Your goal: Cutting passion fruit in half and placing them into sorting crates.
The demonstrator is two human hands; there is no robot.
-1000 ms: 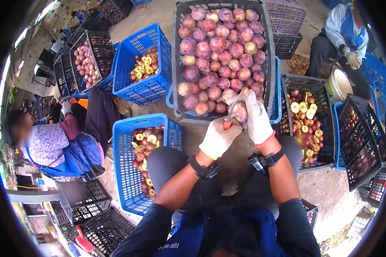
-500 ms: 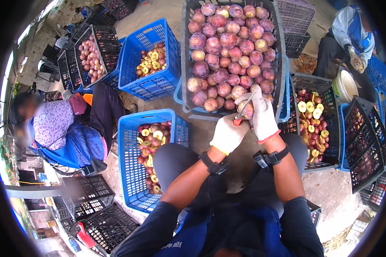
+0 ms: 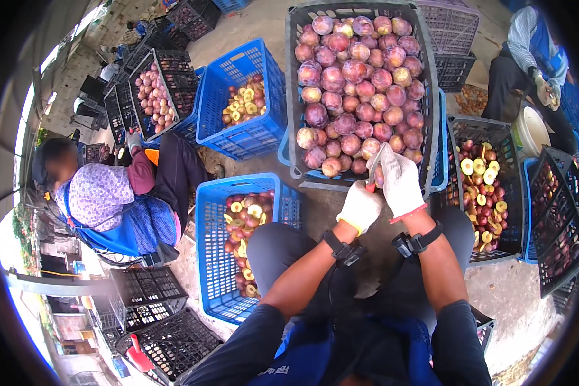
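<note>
Both gloved hands meet mid-frame: my left hand (image 3: 360,206) grips a knife (image 3: 374,168), my right hand (image 3: 400,182) is closed around a plum (image 3: 377,177), beside the dark crate (image 3: 292,96) of whole plums.

Both gloved hands (image 3: 383,190) have drawn slightly back from the fruit crate (image 3: 431,96)

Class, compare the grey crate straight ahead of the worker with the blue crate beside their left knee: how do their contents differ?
The grey crate is heaped to the rim with whole purple-red fruit; the blue crate holds cut halves showing yellow flesh. It is only partly filled, its walls showing above them. Both are slatted plastic crates.
</note>
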